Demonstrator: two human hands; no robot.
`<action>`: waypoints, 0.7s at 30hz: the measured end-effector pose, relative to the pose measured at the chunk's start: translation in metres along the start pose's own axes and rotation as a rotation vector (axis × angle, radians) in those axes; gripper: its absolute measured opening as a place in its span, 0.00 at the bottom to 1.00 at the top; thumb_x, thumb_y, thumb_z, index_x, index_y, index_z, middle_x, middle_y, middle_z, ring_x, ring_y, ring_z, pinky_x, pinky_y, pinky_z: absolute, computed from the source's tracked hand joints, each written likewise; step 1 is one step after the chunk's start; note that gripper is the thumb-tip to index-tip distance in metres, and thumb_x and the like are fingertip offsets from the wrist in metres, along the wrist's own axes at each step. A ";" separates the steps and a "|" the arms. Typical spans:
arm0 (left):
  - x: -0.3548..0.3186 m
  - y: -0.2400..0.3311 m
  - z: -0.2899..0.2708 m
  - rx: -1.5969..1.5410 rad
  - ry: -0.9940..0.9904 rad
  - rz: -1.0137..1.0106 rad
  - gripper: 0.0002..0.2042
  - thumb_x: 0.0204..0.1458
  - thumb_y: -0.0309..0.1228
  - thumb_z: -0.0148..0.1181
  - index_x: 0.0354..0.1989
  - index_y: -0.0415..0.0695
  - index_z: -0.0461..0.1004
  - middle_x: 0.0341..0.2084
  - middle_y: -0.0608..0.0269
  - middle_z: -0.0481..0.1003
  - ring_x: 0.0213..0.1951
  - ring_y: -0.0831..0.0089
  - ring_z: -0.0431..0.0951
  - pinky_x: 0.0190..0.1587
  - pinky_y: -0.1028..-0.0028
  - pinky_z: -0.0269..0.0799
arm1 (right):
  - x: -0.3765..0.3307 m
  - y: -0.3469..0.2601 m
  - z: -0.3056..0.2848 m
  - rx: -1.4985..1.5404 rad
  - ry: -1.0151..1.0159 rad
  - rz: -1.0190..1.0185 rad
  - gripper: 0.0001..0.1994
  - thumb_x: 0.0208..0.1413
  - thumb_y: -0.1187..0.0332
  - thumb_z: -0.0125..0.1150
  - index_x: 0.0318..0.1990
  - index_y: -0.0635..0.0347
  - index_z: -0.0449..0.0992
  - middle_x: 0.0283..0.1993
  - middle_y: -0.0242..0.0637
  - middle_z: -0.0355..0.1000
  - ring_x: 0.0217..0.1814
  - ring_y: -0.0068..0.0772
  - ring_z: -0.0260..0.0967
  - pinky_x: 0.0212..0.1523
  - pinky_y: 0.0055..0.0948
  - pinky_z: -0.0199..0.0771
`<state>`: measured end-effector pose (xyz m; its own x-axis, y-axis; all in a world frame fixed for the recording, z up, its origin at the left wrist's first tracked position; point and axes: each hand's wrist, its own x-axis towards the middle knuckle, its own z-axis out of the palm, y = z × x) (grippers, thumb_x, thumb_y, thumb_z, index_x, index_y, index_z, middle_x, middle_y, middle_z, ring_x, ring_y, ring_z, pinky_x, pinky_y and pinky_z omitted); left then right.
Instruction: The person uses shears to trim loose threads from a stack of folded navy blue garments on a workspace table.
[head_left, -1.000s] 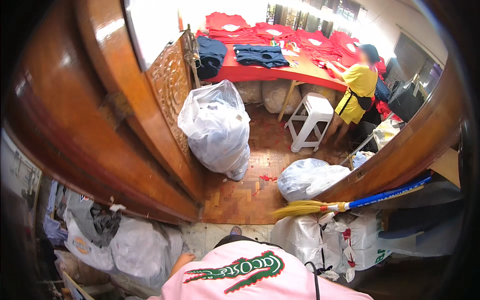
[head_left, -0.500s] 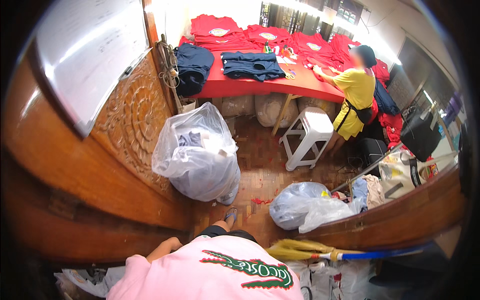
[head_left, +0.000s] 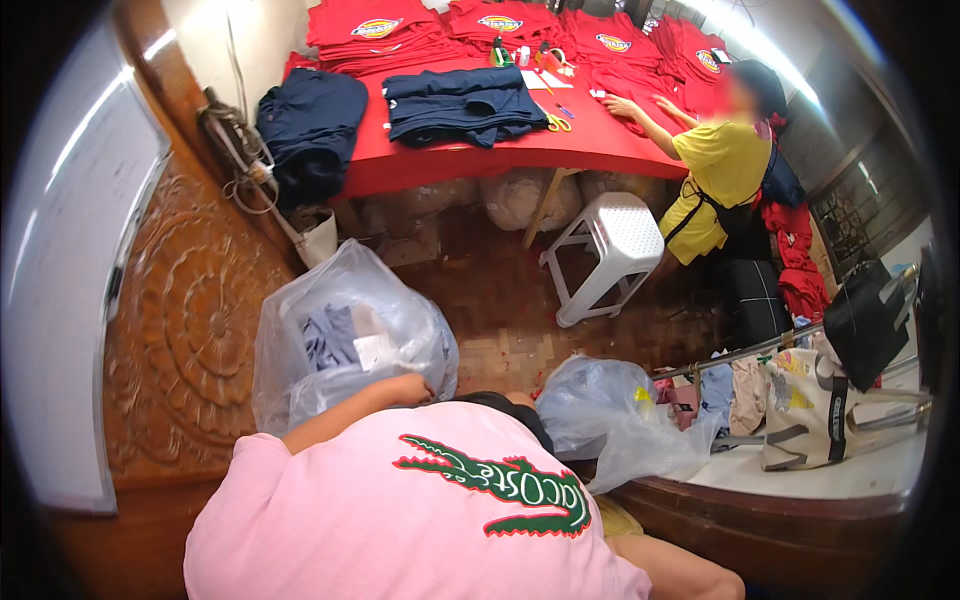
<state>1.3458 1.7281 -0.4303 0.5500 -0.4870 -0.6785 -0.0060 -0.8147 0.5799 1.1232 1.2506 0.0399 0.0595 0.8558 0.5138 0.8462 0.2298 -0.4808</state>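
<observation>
My left hand (head_left: 408, 388) is in front of my pink shirt, at the near side of a clear plastic bag (head_left: 275, 345). Its fingers look curled closed, and what they hold, if anything, is hidden. Inside the bag is grey-blue cloth (head_left: 328, 338) with a white piece beside it. A bare arm, seemingly my right one, shows at the lower right; my right hand is out of sight. Just beyond my shirt on the right lies another clear plastic bag (head_left: 590, 400).
Ahead, a red-covered table (head_left: 440, 160) bears red shirts (head_left: 370, 50), folded navy garments (head_left: 465, 110) and scissors (head_left: 558, 122). A person in yellow (head_left: 720, 160) handles red cloth there. A white stool (head_left: 610, 255) stands before it. Left is a carved wooden panel (head_left: 215, 320); right, a tote bag (head_left: 805, 410).
My view has shifted forward, so table and bags sit nearer. My left arm has stretched out ahead toward the bag with grey-blue cloth. The person in yellow still stands at the table.
</observation>
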 end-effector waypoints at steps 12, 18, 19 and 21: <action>0.159 0.046 -0.153 -0.744 0.241 0.030 0.21 0.60 0.25 0.55 0.62 0.35 0.80 0.52 0.51 0.85 0.55 0.63 0.84 0.61 0.68 0.75 | -0.006 0.308 -0.276 -0.003 -0.098 -0.303 0.20 0.67 0.73 0.46 0.54 0.63 0.86 0.56 0.47 0.83 0.58 0.45 0.83 0.52 0.43 0.78; 0.224 0.080 -0.232 -1.039 0.513 -0.168 0.21 0.65 0.27 0.58 0.65 0.33 0.74 0.57 0.52 0.82 0.59 0.66 0.80 0.65 0.69 0.72 | -0.043 0.622 -0.419 0.468 -0.150 -0.192 0.16 0.64 0.64 0.70 0.57 0.58 0.84 0.48 0.48 0.83 0.45 0.46 0.83 0.37 0.38 0.79; 0.229 0.084 -0.243 -1.107 0.565 -0.141 0.22 0.66 0.27 0.59 0.66 0.33 0.73 0.58 0.52 0.81 0.60 0.66 0.80 0.65 0.69 0.72 | -0.047 0.666 -0.416 0.659 -0.058 -0.059 0.16 0.63 0.64 0.71 0.54 0.62 0.84 0.48 0.54 0.82 0.45 0.49 0.82 0.38 0.40 0.81; 0.230 0.078 -0.262 -1.198 0.714 -0.118 0.22 0.66 0.28 0.59 0.68 0.34 0.72 0.59 0.53 0.80 0.62 0.67 0.78 0.66 0.69 0.71 | -0.029 0.769 -0.407 0.737 0.042 0.092 0.20 0.61 0.65 0.70 0.54 0.73 0.82 0.49 0.56 0.81 0.47 0.50 0.82 0.47 0.47 0.84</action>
<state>1.6906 1.6352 -0.4236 0.8005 0.1237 -0.5864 0.5782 0.0978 0.8100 1.9877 1.2135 -0.0555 0.1459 0.8716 0.4681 0.2631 0.4219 -0.8676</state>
